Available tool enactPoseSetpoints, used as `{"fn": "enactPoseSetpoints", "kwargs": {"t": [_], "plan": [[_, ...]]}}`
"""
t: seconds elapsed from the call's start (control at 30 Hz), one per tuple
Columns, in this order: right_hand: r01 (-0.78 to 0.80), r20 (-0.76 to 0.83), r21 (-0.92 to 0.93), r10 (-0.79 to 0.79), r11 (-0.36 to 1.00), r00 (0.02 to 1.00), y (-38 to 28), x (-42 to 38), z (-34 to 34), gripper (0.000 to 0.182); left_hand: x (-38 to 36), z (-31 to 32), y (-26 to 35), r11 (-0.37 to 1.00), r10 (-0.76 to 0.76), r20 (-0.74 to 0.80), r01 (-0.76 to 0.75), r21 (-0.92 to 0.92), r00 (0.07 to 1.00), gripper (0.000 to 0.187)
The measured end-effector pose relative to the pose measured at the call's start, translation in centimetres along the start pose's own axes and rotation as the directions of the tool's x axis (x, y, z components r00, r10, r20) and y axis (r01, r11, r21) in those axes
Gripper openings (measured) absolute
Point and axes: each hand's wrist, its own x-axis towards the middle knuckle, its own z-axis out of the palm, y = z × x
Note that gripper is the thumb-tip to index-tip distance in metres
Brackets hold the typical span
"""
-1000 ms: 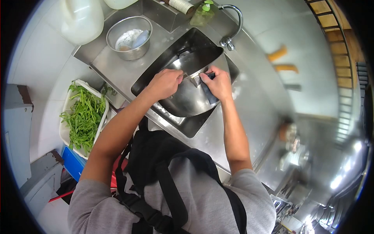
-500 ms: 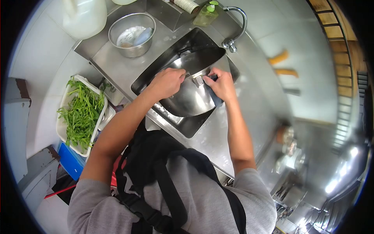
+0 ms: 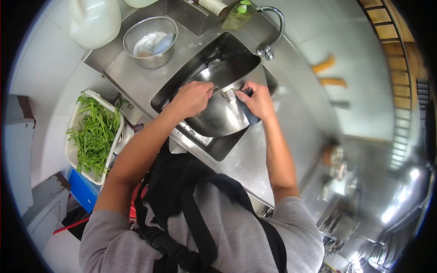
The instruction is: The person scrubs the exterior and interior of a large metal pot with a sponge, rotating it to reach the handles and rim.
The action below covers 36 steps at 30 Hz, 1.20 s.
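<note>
A large stainless steel pot (image 3: 221, 120) lies tilted in the sink basin (image 3: 224, 150), its mouth facing away from me. My left hand (image 3: 193, 98) is closed on the pot's side handle at the near side. Pinched in my right hand (image 3: 258, 101) is a dark blue-grey cloth (image 3: 247, 112), pressed to the pot's outer wall beside the handle bracket (image 3: 229, 95). Part of the cloth hangs below the fingers. My thumb and fingers hide the rest of it.
A metal bowl (image 3: 132, 49) with suds and a light-blue cloth (image 3: 163, 44) stands left of the sink. Behind are a faucet (image 3: 280, 25) and green soap bottle (image 3: 236, 18). Leafy greens (image 3: 95, 136) fill a white basket at left; a translucent jug (image 3: 94, 22) stands at upper left.
The whole view has shifted slightly left. Both hands stay by the same handle, and the pot keeps its tilt.
</note>
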Motion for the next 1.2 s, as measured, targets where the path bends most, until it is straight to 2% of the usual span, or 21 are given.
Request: {"fn": "enactPoseSetpoints", "kwargs": {"t": [0.07,0.13,0.33,0.43,0.57,0.73,0.87,0.93,1.07,1.17,1.2], "plan": [[0.042,-0.036,0.035,-0.04,0.999,0.999,-0.1,0.2,0.1,0.023,0.2,0.2,-0.2,1.0,0.007,-0.018,-0.007,0.004,1.0,0.006],[-0.111,0.009,0.011,0.111,0.994,0.994,-1.3,0.9,0.0,0.022,0.3,0.2,0.1,1.0,0.019,-0.034,-0.019,0.007,0.999,0.006],[0.025,0.015,-0.011,-0.025,1.0,1.0,-0.2,0.1,-0.4,0.023,0.2,0.2,0.1,1.0,-0.015,-0.017,0.015,-0.006,1.0,0.005],[-0.061,0.031,-0.04,0.062,0.997,0.998,-1.2,1.0,-0.1,0.023,0.3,-0.1,0.0,0.999,-0.036,0.003,0.036,0.006,0.999,0.005],[0.034,0.027,-0.059,-0.032,0.998,0.999,0.7,0.2,0.1,0.023,0.1,0.0,-0.1,0.999,-0.034,0.004,0.034,0.023,0.999,0.006],[-0.068,0.02,-0.02,0.069,0.997,0.997,-1.3,0.7,0.0,0.023,0.3,-0.3,0.3,0.998,-0.056,0.004,0.056,0.009,0.998,0.006],[-0.016,0.025,-0.021,0.016,1.0,1.0,-0.1,0.0,-0.6,0.023,0.5,0.4,0.2,1.0,-0.025,-0.029,0.025,0.014,0.999,0.007],[-0.139,0.021,-0.071,0.141,0.988,0.99,-1.6,0.4,-0.7,0.022,0.7,0.4,0.1,1.0,-0.011,-0.044,0.011,0.007,0.999,0.007],[-0.048,-0.057,0.025,0.05,0.999,0.997,-0.6,-0.1,-0.1,0.022,0.4,0.2,0.5,0.999,-0.028,-0.008,0.029,0.028,1.0,0.007],[-0.002,-0.001,-0.005,0.002,1.0,1.0,0.2,-0.3,-0.4,0.023,0.5,0.1,0.5,0.999,-0.035,-0.03,0.036,0.029,0.999,0.007],[-0.048,0.013,-0.031,0.048,0.998,0.999,-0.9,0.2,-0.5,0.023,0.4,0.1,0.4,0.999,-0.039,-0.036,0.04,0.023,0.999,0.007]]}}
